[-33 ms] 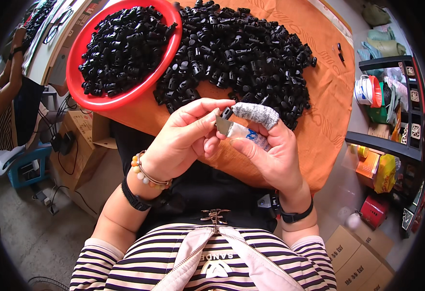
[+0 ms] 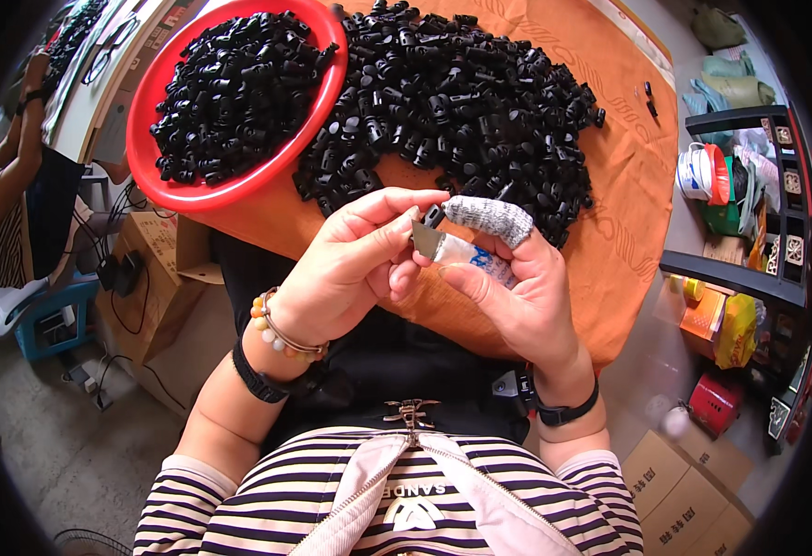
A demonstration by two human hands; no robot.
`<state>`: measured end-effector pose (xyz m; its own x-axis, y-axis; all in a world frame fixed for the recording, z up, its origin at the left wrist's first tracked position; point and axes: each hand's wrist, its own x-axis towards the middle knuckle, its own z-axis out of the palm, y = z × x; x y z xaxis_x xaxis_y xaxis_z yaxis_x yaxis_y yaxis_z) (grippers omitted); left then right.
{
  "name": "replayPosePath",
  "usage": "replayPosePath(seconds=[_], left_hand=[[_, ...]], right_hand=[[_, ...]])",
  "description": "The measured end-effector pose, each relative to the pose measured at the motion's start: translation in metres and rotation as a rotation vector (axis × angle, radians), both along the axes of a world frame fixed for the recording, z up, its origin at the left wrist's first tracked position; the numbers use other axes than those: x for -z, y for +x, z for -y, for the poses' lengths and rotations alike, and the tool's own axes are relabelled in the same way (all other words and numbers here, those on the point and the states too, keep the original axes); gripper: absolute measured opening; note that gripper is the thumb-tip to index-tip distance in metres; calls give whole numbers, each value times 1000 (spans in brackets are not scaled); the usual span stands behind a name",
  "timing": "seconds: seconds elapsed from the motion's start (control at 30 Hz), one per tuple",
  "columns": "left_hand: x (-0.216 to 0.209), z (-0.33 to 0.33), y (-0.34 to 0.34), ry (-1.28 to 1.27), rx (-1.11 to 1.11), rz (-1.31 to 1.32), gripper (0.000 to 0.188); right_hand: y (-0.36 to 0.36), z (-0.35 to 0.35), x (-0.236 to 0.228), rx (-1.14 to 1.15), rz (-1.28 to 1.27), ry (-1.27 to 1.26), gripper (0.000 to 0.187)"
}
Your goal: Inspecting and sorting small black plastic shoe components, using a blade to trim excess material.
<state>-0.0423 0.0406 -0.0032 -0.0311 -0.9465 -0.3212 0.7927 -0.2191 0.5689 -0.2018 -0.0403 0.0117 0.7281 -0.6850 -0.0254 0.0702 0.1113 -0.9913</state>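
Hands [image 2: 348,264] [image 2: 537,295] hold blade [image 2: 426,242] and black piece [image 2: 434,216] (seemingly touching).

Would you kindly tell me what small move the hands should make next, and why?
Perhaps draw the blade lightly along the small black part, since the left hand appears to pinch that part while the right hand holds the blade right beside it.
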Motion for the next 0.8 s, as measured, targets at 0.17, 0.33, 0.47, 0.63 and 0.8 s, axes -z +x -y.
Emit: replayPosePath(seconds=[0.17,0.33,0.47,0.63,0.8], left_hand=[[-2,1,0,21,17,-41,35],[-3,1,-3,8,-1,-45,36],[-1,1,-2,-59,-10,1,31],[-1,1,-4,-58,-27,37,31],[-3,1,-4,-58,-45,42,30]], right_hand=[[-5,2,2,28,-47,-36,33],[-3,1,0,50,-37,-66,34],[-3,0,1,30,-30,-111,36],[-4,-1,2,19,-43,-107,37],[-3,0,1,15,-24,-86,37]])
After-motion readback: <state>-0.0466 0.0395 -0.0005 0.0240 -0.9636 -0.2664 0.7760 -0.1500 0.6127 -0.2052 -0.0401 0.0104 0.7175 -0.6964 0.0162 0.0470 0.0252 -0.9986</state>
